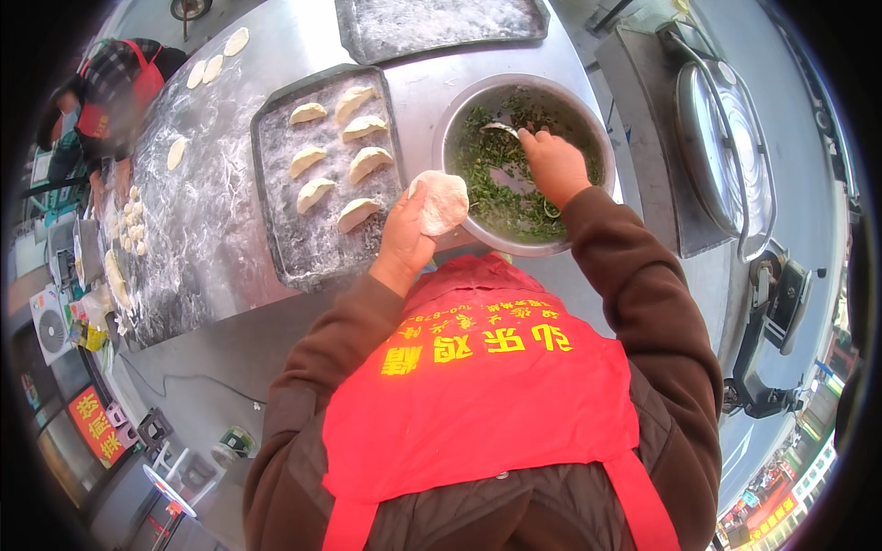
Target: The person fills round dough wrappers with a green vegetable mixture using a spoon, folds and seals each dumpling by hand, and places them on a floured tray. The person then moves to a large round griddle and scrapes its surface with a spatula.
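Note:
A flat round dough wrapper [443,204] lies across the fingers of my left hand [408,231], beside the near rim of a large metal bowl [453,117]. Chopped green filling [482,200] is spread inside the bowl, with the bottom showing in the middle. Over the bowl, my right hand [557,165] is closed on a light-coloured utensil [501,128], whose curved end rests near the greens; its exact kind is unclear. Left of the bowl, several folded half-moon dumplings [370,164] sit on a floured dark tray [265,200].
Another floured tray [444,27] lies at the table's far side. Flat wrappers [177,153] and small dough pieces [132,220] lie on the floured metal table [207,227]. A co-worker [117,89] in a red apron works at the left. A large round metal griddle [720,148] stands right.

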The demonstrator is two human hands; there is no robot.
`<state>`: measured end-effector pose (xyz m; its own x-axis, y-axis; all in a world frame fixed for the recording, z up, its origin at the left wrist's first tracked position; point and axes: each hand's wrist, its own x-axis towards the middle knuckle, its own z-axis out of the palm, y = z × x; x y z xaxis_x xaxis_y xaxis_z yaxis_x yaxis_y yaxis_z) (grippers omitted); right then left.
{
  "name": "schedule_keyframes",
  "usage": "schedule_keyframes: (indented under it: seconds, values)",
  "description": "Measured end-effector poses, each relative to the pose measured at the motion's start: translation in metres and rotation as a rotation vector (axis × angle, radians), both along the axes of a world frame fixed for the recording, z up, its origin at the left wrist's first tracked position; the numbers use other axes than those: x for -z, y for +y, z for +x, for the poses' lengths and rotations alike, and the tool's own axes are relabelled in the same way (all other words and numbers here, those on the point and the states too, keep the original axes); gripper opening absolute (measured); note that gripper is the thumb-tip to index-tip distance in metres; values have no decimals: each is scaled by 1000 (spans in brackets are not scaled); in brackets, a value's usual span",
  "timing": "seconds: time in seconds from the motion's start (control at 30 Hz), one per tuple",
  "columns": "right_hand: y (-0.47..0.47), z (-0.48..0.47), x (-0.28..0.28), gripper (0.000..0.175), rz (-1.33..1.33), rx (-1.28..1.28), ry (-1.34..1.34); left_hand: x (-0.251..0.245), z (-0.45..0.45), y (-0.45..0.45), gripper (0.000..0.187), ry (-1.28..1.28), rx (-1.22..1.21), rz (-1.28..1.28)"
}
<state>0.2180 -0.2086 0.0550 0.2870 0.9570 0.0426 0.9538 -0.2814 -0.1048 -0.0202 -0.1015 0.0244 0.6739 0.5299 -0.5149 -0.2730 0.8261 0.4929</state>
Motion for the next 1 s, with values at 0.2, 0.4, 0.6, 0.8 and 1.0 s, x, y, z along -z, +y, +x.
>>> schedule_keyframes:
  seconds: [0.2, 0.4, 0.6, 0.8, 1.0]
  values:
    - [-37, 0, 21, 22, -372, -25, 334, -6, 7, -5, 35, 4, -12, 52]
    - [-42, 1, -1, 21, -526, 321, 1117, -19, 8, -6, 38, -49, -39, -10]
    - [-54, 14, -37, 21, -384, 505, 1489, -39, 27, -8, 39, -31, -57, 104]
    - [-59, 0, -52, 30, 61, 431, 1022, -43, 73, -27, 38, 62, -15, -2]
    - [-79, -55, -31, 55, 206, -26, 21, -35, 111, -39, 39, -77, -130, -337]
